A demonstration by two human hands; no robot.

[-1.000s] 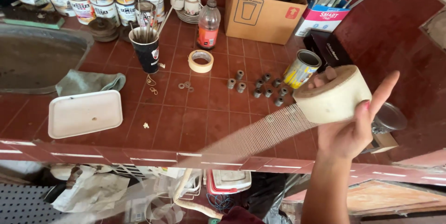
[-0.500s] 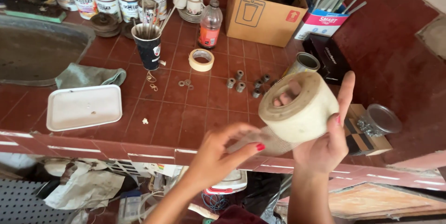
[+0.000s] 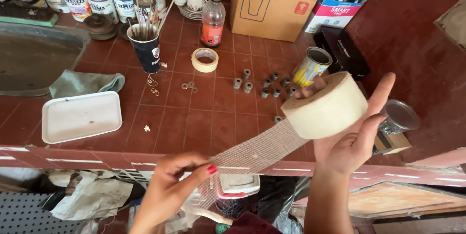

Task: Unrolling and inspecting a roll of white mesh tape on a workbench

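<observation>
While upright: brush-filled cup (image 3: 147,47)

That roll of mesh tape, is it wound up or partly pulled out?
Partly pulled out: a strip of mesh runs from the roll in the right hand to the left hand.

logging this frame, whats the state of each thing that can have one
cream roll of mesh tape: held in right hand, partly unrolled
see-through mesh strip: pulled out, end pinched in left hand
clear plastic bottle with orange label: upright, capped
yellow-patterned tin can: open
brown cardboard box: open
white rectangular tray: flat, almost bare
</observation>
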